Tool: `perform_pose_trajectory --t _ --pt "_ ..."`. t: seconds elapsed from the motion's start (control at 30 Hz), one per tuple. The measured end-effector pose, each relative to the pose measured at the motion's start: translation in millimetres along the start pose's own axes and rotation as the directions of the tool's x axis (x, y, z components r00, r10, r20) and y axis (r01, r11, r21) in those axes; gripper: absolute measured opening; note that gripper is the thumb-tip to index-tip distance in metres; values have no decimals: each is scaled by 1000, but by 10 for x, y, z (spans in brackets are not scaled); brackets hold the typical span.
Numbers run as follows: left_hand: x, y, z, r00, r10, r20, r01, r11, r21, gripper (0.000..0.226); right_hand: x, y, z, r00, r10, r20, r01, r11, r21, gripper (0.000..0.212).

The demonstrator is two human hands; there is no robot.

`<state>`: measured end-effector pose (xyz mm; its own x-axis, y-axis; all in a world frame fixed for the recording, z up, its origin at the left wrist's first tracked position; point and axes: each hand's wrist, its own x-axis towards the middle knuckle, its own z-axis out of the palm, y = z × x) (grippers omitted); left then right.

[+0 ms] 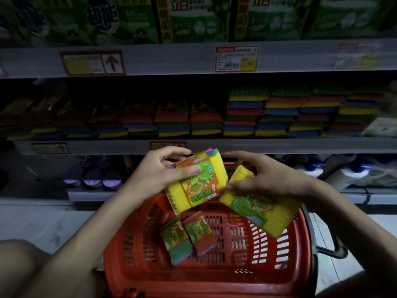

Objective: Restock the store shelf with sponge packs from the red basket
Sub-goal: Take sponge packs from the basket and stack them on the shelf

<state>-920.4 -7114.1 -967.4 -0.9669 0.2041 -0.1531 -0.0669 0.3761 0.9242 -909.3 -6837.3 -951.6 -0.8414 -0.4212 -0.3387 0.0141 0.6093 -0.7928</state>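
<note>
My left hand (165, 168) grips a yellow sponge pack (197, 186) with an orange and green label, held above the red basket (214, 274). My right hand (264, 175) grips a second yellow sponge pack (264, 211), tilted down to the right over the basket's far right rim. Two smaller packs lie side by side on the basket floor, one green (176, 241) and one red (200, 235). The middle shelf (257, 145) straight ahead holds rows of stacked multicoloured sponge packs (279, 112).
An upper shelf carries green boxes (193, 18) with price tags on its edge (236, 59). The bottom shelf holds purple-capped items (94, 179) at left and white bottles (354, 173) at right. The basket's black handle (330, 252) sticks out right. Pale floor lies on both sides.
</note>
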Motion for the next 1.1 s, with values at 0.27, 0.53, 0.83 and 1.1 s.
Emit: perform_pose_trajectory --t 0.27,0.53,0.83,1.1 --pt "-33 92 -130 985 49 163 -103 934 342 60 -49 -32 106 984 39 174 -42 999 10 84" --pt "3 98 -120 987 121 104 -148 936 319 68 32 0 330 986 93 142 -125 964 235 57" --pt "-92 11 -210 995 102 14 -102 995 -25 66 -52 92 147 995 50 -87 -35 987 160 72" --pt "-140 62 -248 985 104 137 -131 969 210 63 -136 39 121 987 -61 -150 47 994 -96 81"
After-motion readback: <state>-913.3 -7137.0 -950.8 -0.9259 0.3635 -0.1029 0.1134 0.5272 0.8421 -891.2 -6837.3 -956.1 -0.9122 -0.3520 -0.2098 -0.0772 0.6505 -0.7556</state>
